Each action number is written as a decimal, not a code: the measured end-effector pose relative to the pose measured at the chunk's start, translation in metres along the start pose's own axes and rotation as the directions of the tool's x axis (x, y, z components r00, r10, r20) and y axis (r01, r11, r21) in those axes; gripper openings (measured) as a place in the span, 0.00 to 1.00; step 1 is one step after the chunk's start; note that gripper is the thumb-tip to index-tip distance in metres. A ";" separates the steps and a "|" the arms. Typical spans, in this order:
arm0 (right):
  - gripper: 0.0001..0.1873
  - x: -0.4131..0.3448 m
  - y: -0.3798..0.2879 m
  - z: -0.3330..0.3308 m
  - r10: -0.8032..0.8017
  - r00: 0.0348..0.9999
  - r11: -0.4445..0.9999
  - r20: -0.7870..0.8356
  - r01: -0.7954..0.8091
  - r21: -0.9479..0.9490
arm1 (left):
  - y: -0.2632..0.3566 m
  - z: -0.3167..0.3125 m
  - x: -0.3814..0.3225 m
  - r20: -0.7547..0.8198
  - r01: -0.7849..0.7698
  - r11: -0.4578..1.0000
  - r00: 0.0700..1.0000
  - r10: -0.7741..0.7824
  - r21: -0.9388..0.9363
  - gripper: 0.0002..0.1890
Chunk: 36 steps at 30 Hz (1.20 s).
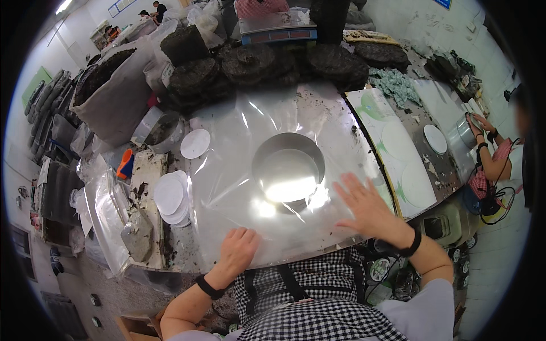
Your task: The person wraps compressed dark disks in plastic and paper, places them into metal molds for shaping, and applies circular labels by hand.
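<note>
A round metal ring mould (pixel 288 147) stands in the middle of a clear plastic sheet (pixel 222 213) spread over the work table. A pale round disc (pixel 286 170) shows inside it. My right hand (pixel 362 204), fingers spread and slightly blurred, is over the sheet to the right of the ring and holds nothing. My left hand (pixel 241 247) lies near the table's front edge, below and left of the ring, its fingers curled and together; nothing shows in it. Left of the sheet lie a stack of white paper discs (pixel 170 196) and a single disc (pixel 195 144).
Stacks of dark round cakes (pixel 247 64) line the back, before a scale (pixel 277 32). At left are a metal container (pixel 160 130), an orange and blue tape dispenser (pixel 125 164) and a stone-like lump (pixel 137 235). Printed sheets (pixel 394 149) lie right, near a co-worker's hands (pixel 477 128).
</note>
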State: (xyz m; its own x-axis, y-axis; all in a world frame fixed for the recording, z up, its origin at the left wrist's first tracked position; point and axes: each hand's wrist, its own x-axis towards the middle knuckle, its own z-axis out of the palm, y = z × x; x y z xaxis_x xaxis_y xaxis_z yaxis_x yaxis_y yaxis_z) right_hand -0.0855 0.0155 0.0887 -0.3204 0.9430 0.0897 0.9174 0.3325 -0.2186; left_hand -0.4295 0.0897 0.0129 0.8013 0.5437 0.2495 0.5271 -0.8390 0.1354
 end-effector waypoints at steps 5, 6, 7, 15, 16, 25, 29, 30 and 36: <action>0.63 -0.057 0.067 0.036 0.060 0.822 0.990 0.567 0.024 -0.141 | -0.011 0.011 -0.026 0.378 0.128 0.962 0.926 -0.028 -0.241 0.16; 0.59 -0.056 0.073 0.023 0.029 0.754 0.996 0.656 0.034 -0.084 | -0.014 -0.002 -0.029 0.416 0.123 0.931 0.909 0.034 -0.345 0.20; 0.55 -0.047 0.072 0.008 -0.009 0.681 0.999 0.732 0.043 -0.028 | -0.019 -0.015 -0.032 0.443 0.123 0.890 0.891 0.096 -0.439 0.24; 0.23 0.251 0.109 -0.116 0.018 0.964 0.996 0.266 -0.039 0.074 | -0.202 -0.082 0.076 0.099 0.477 0.874 0.877 -0.469 -0.087 0.22; 0.23 0.289 0.121 -0.115 -0.061 0.993 0.990 0.098 0.047 0.134 | -0.238 -0.058 0.081 0.005 0.327 0.944 0.945 -0.328 0.040 0.29; 0.56 0.508 0.164 0.026 -0.059 0.998 0.971 -0.030 0.051 -0.233 | -0.315 -0.004 0.096 0.288 0.390 0.920 0.878 -0.382 0.031 0.26; 0.54 0.529 0.172 0.045 0.015 0.988 0.995 0.152 0.000 -0.099 | -0.313 -0.009 0.098 0.304 0.383 0.923 0.875 -0.377 0.041 0.22; 0.54 0.533 0.174 0.041 -0.014 0.986 0.997 0.166 0.026 -0.070 | -0.310 -0.009 0.097 0.311 0.385 0.922 0.872 -0.379 0.043 0.22; 0.42 0.542 0.184 0.039 -0.085 0.983 0.996 0.164 0.084 0.010 | -0.309 0.023 0.088 0.093 0.364 0.919 0.920 -0.380 0.149 0.19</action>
State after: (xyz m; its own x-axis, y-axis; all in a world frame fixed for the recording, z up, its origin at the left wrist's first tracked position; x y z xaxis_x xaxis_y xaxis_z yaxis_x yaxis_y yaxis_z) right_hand -0.1001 0.5885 0.0595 -0.4312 0.9007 -0.0522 0.8847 0.4107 -0.2204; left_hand -0.5155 0.3975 -0.0291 0.5638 0.8211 0.0888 0.8185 -0.5699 0.0724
